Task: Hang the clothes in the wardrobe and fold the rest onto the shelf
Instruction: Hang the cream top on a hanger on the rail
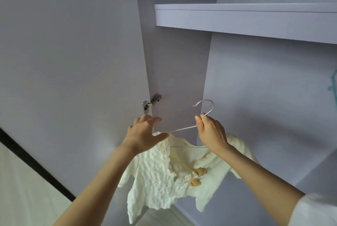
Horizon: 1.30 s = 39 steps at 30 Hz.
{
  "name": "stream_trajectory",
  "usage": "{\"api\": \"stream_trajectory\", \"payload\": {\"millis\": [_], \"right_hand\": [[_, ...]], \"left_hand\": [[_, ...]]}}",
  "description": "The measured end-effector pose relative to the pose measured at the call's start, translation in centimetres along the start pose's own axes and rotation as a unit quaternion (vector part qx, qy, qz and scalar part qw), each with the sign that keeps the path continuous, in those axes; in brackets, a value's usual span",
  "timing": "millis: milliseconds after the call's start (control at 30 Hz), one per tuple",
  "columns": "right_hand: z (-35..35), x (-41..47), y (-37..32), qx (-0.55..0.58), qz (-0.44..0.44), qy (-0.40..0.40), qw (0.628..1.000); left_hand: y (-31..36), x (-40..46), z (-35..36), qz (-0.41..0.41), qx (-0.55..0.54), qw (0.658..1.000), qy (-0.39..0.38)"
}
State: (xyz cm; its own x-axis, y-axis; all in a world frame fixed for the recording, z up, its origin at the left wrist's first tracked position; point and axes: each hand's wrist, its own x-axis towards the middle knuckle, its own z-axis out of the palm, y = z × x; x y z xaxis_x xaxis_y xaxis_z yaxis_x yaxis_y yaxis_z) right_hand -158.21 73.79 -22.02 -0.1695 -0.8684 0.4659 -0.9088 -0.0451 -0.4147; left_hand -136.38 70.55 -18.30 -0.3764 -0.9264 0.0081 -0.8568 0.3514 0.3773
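The cream top (pixel 164 174) hangs on a wire hanger (pixel 184 128) below the wardrobe shelf (pixel 246 18), right hand (pixel 211 132) pinching the hook's neck, left hand (pixel 145 134) spread open touching its shoulder.

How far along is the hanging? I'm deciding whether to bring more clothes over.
Done: the cream top is on the hanger. In hand: the right hand pinches the hook's base; the left hand is open at the shoulder. Left: hooking it inside the wardrobe; no rail shows.
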Motion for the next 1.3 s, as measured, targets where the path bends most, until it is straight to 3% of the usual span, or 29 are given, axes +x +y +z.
{"api": "stream_trajectory", "payload": {"millis": [133, 333, 400, 467, 600, 733, 833, 1000, 1133, 1300], "right_hand": [[-0.5, 0.2, -1.5, 0.063, 0.009, -0.01, 0.998], [-2.3, -0.3, -0.9, 0.229, -0.022, -0.039, 0.972], [-3.2, -0.6, 1.3, 0.207, -0.018, -0.021, 0.978], [-3.8, -0.9, 4.7, 0.128, 0.045, -0.009, 0.991], [-4.0, -1.7, 10.0, -0.035, 0.217, -0.152, 0.964], [-2.9, -2.0, 11.0, -0.057, 0.225, -0.227, 0.946], [-2.1, -2.1, 10.8, -0.038, 0.217, -0.193, 0.956], [-3.9, -0.1, 9.9, 0.023, 0.168, -0.004, 0.986], [-6.5, 0.9, 9.3, 0.065, 0.159, 0.117, 0.978], [-6.9, -0.9, 11.0, -0.04, 0.231, 0.06, 0.97]], "left_hand": [[1.7, -0.2, 2.4, 0.095, -0.006, 0.995, 0.005], [2.5, 0.1, 3.6, 0.087, -0.123, 0.98, 0.131], [1.9, -0.1, 3.5, 0.097, -0.136, 0.972, 0.167], [1.3, -0.1, 3.2, 0.101, -0.144, 0.965, 0.193], [0.0, -0.3, 2.1, 0.106, -0.144, 0.953, 0.243], [-0.9, -0.5, 1.5, 0.092, -0.143, 0.946, 0.275], [-1.5, -0.8, 1.5, 0.093, -0.132, 0.947, 0.279], [-2.8, -1.1, 1.9, 0.086, -0.076, 0.951, 0.287], [-3.2, -1.1, 2.1, 0.062, -0.081, 0.941, 0.323], [-2.4, -0.7, 1.3, 0.063, -0.127, 0.915, 0.378]]}}
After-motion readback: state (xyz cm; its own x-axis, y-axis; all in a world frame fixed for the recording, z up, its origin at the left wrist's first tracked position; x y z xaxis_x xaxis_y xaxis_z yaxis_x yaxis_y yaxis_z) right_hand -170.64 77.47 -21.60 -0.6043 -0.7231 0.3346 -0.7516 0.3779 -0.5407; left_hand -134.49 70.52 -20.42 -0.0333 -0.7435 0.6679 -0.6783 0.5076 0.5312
